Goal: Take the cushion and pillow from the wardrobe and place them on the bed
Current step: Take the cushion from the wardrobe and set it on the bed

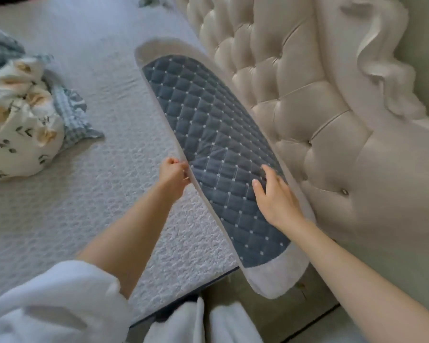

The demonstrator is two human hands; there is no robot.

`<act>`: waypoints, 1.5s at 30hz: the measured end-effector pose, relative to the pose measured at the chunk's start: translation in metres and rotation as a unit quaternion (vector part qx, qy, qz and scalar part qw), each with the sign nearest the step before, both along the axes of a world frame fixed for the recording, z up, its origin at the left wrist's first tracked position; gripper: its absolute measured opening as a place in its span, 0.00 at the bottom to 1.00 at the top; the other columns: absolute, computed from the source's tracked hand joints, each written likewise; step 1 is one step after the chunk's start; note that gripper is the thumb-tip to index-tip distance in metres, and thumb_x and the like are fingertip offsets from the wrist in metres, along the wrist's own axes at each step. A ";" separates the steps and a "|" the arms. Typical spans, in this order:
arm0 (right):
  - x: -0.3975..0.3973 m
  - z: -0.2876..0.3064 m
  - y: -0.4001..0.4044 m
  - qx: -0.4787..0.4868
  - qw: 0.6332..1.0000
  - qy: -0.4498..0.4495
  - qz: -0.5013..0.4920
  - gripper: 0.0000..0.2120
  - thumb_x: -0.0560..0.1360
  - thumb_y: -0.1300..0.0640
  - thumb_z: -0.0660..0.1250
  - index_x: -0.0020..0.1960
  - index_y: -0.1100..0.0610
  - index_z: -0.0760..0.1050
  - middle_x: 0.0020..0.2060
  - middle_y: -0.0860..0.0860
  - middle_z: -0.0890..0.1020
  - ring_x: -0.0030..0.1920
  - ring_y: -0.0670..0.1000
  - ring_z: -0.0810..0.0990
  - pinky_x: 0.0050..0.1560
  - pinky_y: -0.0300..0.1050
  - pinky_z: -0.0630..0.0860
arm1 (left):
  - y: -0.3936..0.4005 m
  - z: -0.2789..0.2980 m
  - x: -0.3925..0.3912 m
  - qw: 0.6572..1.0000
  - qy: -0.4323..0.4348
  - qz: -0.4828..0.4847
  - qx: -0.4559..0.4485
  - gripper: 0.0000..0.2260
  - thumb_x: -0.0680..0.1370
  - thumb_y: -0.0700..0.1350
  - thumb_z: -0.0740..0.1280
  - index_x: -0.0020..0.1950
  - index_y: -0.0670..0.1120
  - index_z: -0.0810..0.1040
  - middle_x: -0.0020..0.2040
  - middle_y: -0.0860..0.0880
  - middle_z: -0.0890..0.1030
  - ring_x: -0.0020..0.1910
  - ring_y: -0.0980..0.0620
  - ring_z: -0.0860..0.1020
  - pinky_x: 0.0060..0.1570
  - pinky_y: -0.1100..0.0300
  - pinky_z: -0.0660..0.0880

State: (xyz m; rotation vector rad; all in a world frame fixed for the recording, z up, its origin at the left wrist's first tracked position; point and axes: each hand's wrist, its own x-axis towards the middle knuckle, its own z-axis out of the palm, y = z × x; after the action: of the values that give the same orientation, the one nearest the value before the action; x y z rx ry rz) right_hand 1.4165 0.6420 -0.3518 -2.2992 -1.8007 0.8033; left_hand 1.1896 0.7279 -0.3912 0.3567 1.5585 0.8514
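The left hand [175,173] pinches the pillow [216,154] by its pale edge while the right hand [274,194] lies flat on its quilted face, steadying it upright between the bed [72,219] and headboard [295,95], probably to prop it there.

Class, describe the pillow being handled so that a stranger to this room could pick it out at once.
Start at the cream tufted headboard along the bed. Leaning against it, held by the left hand and right hand, is the long pillow. Its dark blue quilted diamond panel with pale grey borders sets it apart from the floral bundle lying further left.
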 end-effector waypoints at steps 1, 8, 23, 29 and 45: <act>0.001 -0.020 0.005 -0.021 0.999 0.005 0.023 0.27 0.80 0.42 0.49 0.76 0.50 0.54 0.74 0.53 0.64 0.71 0.58 0.65 0.68 0.58 0.65 | 0.001 -0.019 -0.003 0.999 0.020 -0.022 -0.019 0.09 0.79 0.30 0.60 0.48 0.44 0.71 0.52 0.43 0.75 0.48 0.46 0.77 0.43 0.52 0.78; 0.012 -0.146 -0.003 -0.223 0.936 -0.087 0.260 0.26 0.81 0.43 0.47 0.77 0.42 0.44 0.78 0.43 0.42 0.77 0.57 0.41 0.72 0.67 0.46 | -0.042 -0.123 0.003 0.976 0.027 -0.168 -0.138 0.34 0.79 0.40 0.66 0.80 0.54 0.53 0.75 0.49 0.66 0.68 0.42 0.70 0.62 0.46 0.69; 0.062 -0.196 0.108 -0.163 0.981 0.055 -0.085 0.38 0.76 0.43 0.64 0.77 0.57 0.51 0.74 0.61 0.60 0.72 0.63 0.61 0.70 0.58 0.61 | -0.027 -0.191 -0.013 0.976 0.075 -0.032 -0.200 0.42 0.72 0.58 0.74 0.79 0.54 0.53 0.76 0.47 0.64 0.72 0.37 0.66 0.62 0.28 0.67; 0.053 -0.204 0.120 -0.211 0.939 0.208 -0.175 0.34 0.74 0.38 0.64 0.70 0.60 0.60 0.68 0.58 0.71 0.65 0.59 0.72 0.65 0.56 0.69 | -0.021 -0.197 -0.017 0.978 0.019 -0.041 -0.203 0.44 0.68 0.59 0.77 0.77 0.61 0.56 0.75 0.49 0.68 0.69 0.35 0.69 0.60 0.26 0.67; 0.083 -0.187 0.165 -0.133 0.972 -0.193 0.015 0.35 0.79 0.40 0.53 0.77 0.57 0.44 0.72 0.59 0.61 0.70 0.60 0.62 0.63 0.58 0.68 | 0.080 -0.182 0.033 0.980 0.057 -0.150 -0.117 0.49 0.71 0.45 0.77 0.78 0.64 0.47 0.78 0.51 0.61 0.71 0.38 0.67 0.57 0.28 0.70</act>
State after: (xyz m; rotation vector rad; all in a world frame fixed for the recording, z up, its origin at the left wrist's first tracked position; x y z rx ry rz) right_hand 1.4998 0.8067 -0.5386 -2.7679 -1.9857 0.6734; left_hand 1.2231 0.8076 -0.5736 0.4621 1.6393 0.4142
